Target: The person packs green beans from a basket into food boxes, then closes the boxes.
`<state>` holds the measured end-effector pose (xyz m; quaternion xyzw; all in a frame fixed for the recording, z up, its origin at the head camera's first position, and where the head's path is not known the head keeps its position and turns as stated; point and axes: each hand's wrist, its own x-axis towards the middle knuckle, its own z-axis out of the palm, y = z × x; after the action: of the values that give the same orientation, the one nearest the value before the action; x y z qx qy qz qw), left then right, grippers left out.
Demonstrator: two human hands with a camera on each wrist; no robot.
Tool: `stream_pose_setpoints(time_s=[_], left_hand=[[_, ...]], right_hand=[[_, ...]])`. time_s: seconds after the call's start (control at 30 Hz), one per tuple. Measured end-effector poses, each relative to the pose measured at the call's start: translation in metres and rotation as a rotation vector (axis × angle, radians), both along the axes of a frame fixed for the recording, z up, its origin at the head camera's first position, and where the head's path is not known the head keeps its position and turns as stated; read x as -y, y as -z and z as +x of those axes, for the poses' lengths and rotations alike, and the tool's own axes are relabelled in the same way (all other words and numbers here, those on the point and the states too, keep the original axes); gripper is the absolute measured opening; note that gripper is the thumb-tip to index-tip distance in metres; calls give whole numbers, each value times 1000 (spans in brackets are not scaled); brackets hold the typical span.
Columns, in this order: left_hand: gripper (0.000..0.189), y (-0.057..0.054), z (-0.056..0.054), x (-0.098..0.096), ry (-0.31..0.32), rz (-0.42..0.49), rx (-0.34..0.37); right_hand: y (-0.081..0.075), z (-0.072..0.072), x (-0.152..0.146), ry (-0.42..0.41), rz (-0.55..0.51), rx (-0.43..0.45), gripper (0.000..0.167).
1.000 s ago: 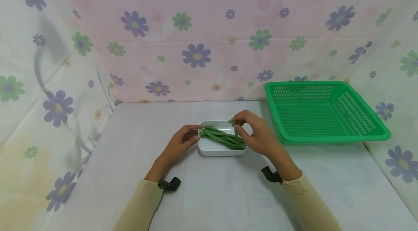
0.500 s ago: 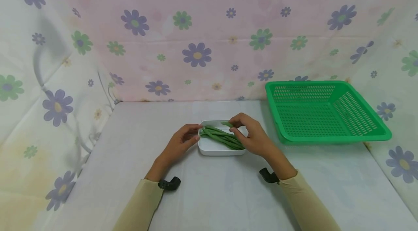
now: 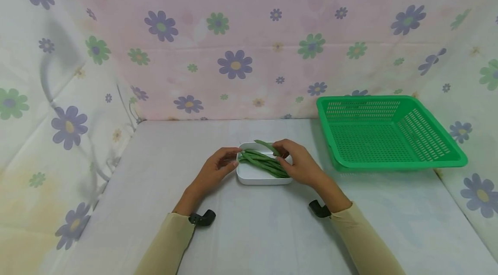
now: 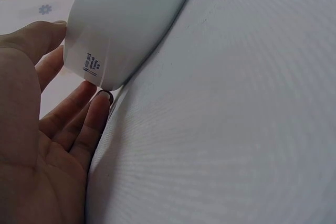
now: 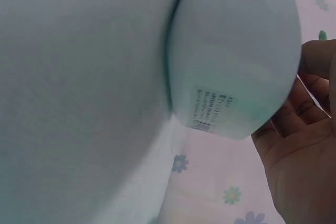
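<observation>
A white rectangular container (image 3: pixel 264 181) holds several long green beans (image 3: pixel 258 161), lying slantwise in a bundle. Thumb and fingers of my left hand (image 3: pixel 213 170) touch its left end; in the left wrist view the fingers (image 4: pixel 94 116) lie fairly straight against the outer wall. Over the container's right end, my right hand (image 3: pixel 301 162) pinches one green bean (image 3: pixel 266 145), whose free end points to the far left above the rim. Its other end is hidden by the fingers. In the right wrist view, the container's labelled outer wall (image 5: pixel 236 51) hides the fingertips.
A green perforated plastic basket (image 3: pixel 389 165) stands at the right rear, beyond my right hand. A white cloth (image 3: pixel 249 231) covers the table. Flower-patterned sheets (image 3: pixel 249 28) hang behind and on both sides.
My right hand has moved slightly left and down. The bean it pinches now reaches farther out to the left over the container. My left hand has stayed at the container's left end.
</observation>
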<state>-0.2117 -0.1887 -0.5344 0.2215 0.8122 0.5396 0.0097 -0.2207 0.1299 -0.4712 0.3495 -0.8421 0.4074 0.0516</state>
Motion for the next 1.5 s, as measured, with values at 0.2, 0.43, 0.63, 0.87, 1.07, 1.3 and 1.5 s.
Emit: stream_pose_setpoints(time_s=[0.2,0.43,0.63,0.87,1.07,1.3,1.5], left_hand=[[43,-3,1,0,8,7,-8],[43,-4,2,-1,-4,-13,1],[43,-4,1,0,3,-6,-1],[43,-6,2,-1,9,3,1],[44,-5,2,-1,9,5,-4],[43,-1,1,0,5,2,-27],[43,-1,1,0,5,9,-8]], right_hand=[[8,-1,1,-12,50,-13,32],[13,-2,3,-33,98,-20,27],[12,-2,3,-44,113,-37,24],[11,-2,3,-44,124,-22,24],[12,-2,3,-33,128,-12,24],[13,-3,2,-26,131,-10,23],[14,-3,2,-26,137,-6,22]])
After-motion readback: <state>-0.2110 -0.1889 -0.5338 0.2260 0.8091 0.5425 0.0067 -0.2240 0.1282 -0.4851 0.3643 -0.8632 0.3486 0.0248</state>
